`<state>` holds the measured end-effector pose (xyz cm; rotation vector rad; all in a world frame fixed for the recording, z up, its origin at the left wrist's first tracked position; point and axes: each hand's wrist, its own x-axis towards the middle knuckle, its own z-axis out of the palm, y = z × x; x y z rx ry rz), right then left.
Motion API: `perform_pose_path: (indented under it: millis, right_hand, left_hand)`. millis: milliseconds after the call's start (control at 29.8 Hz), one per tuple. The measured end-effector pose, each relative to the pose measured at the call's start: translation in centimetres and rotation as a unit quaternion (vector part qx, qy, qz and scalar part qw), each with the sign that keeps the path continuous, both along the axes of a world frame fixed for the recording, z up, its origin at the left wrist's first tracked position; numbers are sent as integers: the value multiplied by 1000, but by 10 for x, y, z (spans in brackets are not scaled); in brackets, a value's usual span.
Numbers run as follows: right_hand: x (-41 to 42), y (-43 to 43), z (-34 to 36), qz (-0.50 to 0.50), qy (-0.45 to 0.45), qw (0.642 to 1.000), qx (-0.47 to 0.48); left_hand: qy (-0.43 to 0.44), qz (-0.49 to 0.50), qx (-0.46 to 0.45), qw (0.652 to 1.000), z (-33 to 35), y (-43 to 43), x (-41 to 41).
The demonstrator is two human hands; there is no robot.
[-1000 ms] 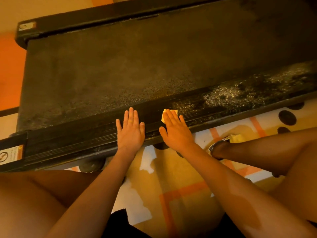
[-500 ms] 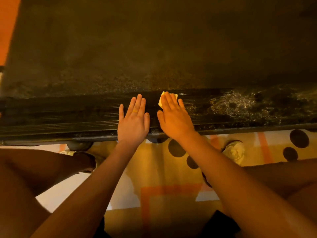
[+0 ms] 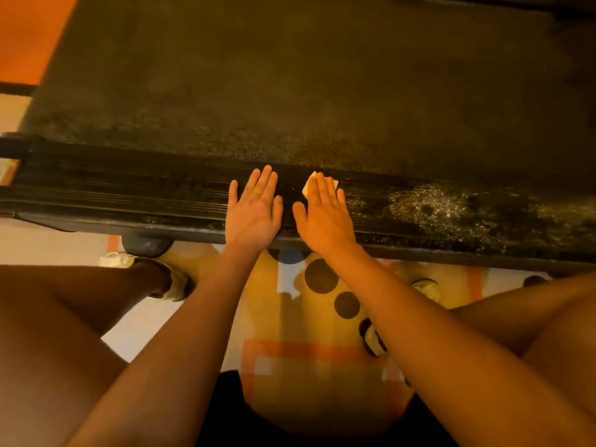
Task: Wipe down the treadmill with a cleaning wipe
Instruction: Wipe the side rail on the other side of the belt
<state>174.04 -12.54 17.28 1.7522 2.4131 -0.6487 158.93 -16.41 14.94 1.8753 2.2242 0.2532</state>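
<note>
The long black treadmill (image 3: 290,91) lies flat across the upper part of the view, its dark textured running belt (image 3: 306,75) filling most of the top. Along the near edge runs a black ribbed side rail (image 3: 129,195), grooved lengthwise. To the right of the hands the rail carries a pale, speckled, grimy patch (image 3: 435,208), while the stretch to the left looks darker and more even. A round dark foot (image 3: 146,245) shows under the rail on the left.

The small yellow folded cleaning wipe (image 3: 309,187) lies on the rail, under the fingers of the right hand (image 3: 325,214); only its far corners peek out past the fingertips. That hand is flat, palm down, fingers straight and close together, thumb spread to the left, pressing the wipe to the rail rather than curling round it.

The left hand (image 3: 253,211) rests just beside it, apart by a narrow gap, also flat and palm down on the bare rail, fingers extended and slightly fanned, holding nothing.

Below the rail lies a yellow and white floor mat (image 3: 306,317) with orange lines and dark dots, with the person's bare knees at either side.
</note>
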Motion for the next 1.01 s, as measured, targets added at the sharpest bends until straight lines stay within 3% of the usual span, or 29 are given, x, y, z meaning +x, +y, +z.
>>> perform_pose_path:
  millis: [269, 503, 772, 1007]
  right_hand:
    - [23, -74, 6, 1, 20, 1000, 5]
    - [0, 2, -1, -47, 13, 999, -12]
    - [24, -59, -3, -17, 38, 999, 20]
    - [6, 12, 0, -43, 6, 999, 9]
  left_hand:
    - [3, 7, -42, 999, 2, -2, 7]
    - [8, 0, -49, 999, 0, -1, 7]
    - [31, 5, -29, 999, -4, -3, 9]
    - [26, -7, -50, 998, 0, -1, 6]
